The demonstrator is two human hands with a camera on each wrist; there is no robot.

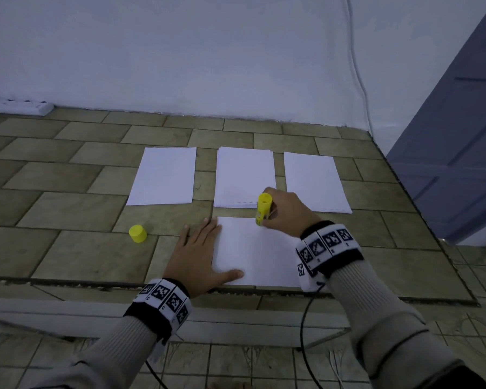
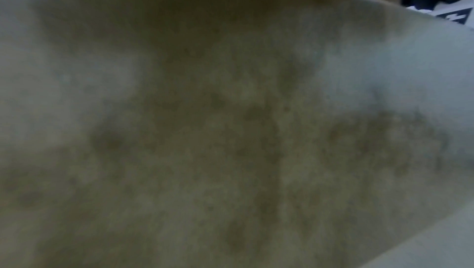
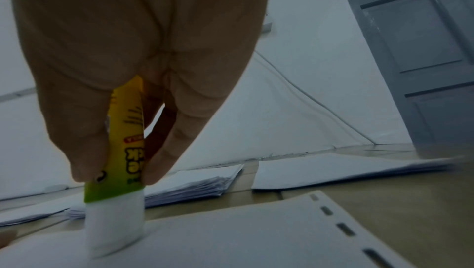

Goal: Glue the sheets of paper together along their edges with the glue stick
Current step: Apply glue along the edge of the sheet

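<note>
**A:** What did the head view show me at that moment?

**B:** I saw a tiled surface (image 1: 68, 169) below a pale wall (image 1: 180, 51). The near sheet (image 1: 258, 256) lay flat at about 6 o'clock from the centre of the view. My left hand (image 1: 199, 254) lay on that sheet's left edge with fingers straight and spread, thumb on the paper, holding nothing. My right hand (image 1: 286, 211) had its fingers curled around the glue stick (image 1: 263, 209).

**A:** And where was the glue stick exactly?

**B:** It stood nearly upright, its white tip (image 3: 115, 225) touching the far edge of the near sheet, as the right wrist view showed. Its yellow cap (image 1: 137, 233) sat on the tiles at about 9 o'clock from the stick, well apart from it.

**A:** What else lay there?

**B:** 3 more lots of paper sat in a row beyond: a left sheet (image 1: 163, 176) at 11 o'clock, a middle stack (image 1: 244, 175) at 12 o'clock, a right sheet (image 1: 314, 183) at 1 o'clock. A grey door (image 1: 460, 136) stood at 3 o'clock, and a white power strip (image 1: 17, 106) at 10 o'clock. The left wrist view was blurred, so I could tell nothing from it.
</note>
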